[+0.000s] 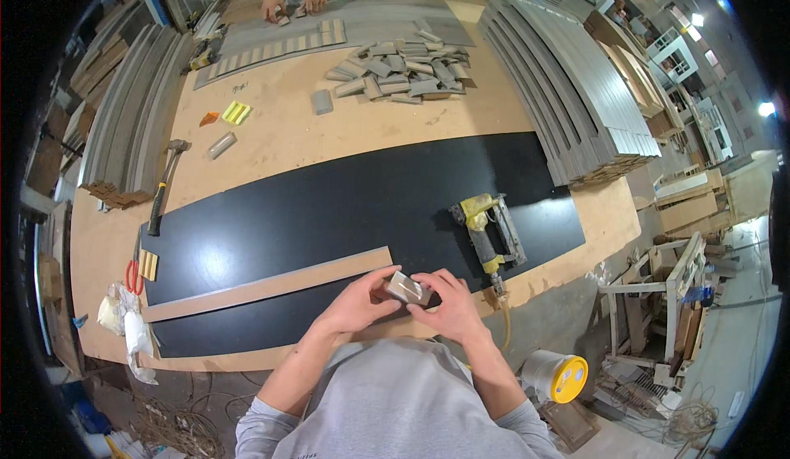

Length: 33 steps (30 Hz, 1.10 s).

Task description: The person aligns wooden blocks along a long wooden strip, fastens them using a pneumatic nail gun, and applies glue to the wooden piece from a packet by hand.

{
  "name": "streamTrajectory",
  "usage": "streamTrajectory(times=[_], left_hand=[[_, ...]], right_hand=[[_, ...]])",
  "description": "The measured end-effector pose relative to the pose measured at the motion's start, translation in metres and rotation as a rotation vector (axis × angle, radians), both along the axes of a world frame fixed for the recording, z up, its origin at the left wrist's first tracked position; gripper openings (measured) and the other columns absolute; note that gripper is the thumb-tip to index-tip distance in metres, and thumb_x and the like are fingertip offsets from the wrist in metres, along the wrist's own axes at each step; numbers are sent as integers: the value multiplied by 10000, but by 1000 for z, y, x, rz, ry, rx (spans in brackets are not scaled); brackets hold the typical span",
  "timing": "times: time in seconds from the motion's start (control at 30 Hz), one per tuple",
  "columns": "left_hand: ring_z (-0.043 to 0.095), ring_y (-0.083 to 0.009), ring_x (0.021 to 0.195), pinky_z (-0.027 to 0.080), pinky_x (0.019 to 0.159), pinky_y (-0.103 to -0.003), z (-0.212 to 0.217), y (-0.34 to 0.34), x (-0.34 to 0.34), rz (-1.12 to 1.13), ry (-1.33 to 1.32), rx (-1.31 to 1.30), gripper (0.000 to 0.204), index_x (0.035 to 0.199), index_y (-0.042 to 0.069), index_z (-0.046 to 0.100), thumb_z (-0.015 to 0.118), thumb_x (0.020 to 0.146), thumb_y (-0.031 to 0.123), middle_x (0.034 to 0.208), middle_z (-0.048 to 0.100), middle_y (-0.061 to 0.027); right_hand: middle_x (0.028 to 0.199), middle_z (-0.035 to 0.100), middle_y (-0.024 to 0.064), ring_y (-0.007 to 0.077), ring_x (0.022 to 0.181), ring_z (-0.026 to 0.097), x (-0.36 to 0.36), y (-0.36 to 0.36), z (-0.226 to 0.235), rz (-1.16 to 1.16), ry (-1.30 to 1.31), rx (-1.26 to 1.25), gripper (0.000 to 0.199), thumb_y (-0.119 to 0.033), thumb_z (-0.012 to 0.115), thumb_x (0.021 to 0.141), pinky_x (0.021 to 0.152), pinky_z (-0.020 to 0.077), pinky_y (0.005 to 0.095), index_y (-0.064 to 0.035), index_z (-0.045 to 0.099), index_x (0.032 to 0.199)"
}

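Workshop clutter rings a big tan workbench, and most of its near half is covered by a long black panel, the landmark for everything else. Left of the panel's far end, a stack of long grey strips lies along the bench edge, with a hammer between that stack and the panel. At the panel's left end sit red-handled scissors and crumpled white rags. Across the panel's near left part lies a long tan strip, running on a slant.

At the near edge of the panel, about the middle, the person's left hand and right hand meet, both with fingers closed on a small grey block held between them just above the panel's edge. Beyond the panel, a loose pile of similar grey blocks rests on the bench, and farther still another person's hands work at a row of pieces.

Right of the held block, a yellow-and-black nail gun lies on the panel. Past the panel's right end, more long grey strips are stacked, and below the bench stands a white tub with a yellow lid.
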<state>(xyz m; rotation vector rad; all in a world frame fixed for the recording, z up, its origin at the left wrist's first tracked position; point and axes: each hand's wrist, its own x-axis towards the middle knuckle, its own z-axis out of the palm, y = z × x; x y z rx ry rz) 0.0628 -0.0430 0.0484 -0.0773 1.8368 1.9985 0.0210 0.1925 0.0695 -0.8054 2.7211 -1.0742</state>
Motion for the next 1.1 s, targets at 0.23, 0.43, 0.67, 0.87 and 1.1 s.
streamTrajectory(times=[0.23,0.43,0.67,0.87,1.1], left_hand=[[655,-186,1195,570,1042,-366,-2,-3,4,104,-154,457,515,1496,35,519,720,1029,124,1286,660,-67],[659,-202,1213,590,1041,-389,-7,-4,8,119,-190,577,447,1464,38,517,674,1050,105,1306,646,-73],[662,-232,1246,589,1049,-414,-2,-2,8,165,-226,625,430,1454,53,527,667,1048,90,1344,640,-84],[653,-253,1281,583,1056,-448,-7,-4,6,226,-255,649,454,1462,87,534,688,1036,110,1403,640,-105],[646,-266,1300,584,1043,-458,-7,0,4,233,-210,711,477,1485,97,526,690,1042,159,1429,641,-126]], right_hand=[[1140,689,57,259,1026,697,16,-13,8,-10,-131,-204,531,-289,865,848,889,509,425,-157,684,1330],[1201,680,68,274,1069,687,16,-15,17,26,-70,-198,497,-308,852,879,910,514,411,-151,709,1329],[1239,681,85,287,1095,689,15,-13,25,30,-173,-268,477,-243,853,860,928,533,411,-141,732,1310],[1340,690,81,277,1192,681,15,-6,29,95,-62,-209,489,-207,848,831,990,509,401,-133,727,1299],[1397,687,29,229,1203,682,15,-3,29,71,-32,-214,451,-256,821,845,975,488,414,-168,735,1280]])
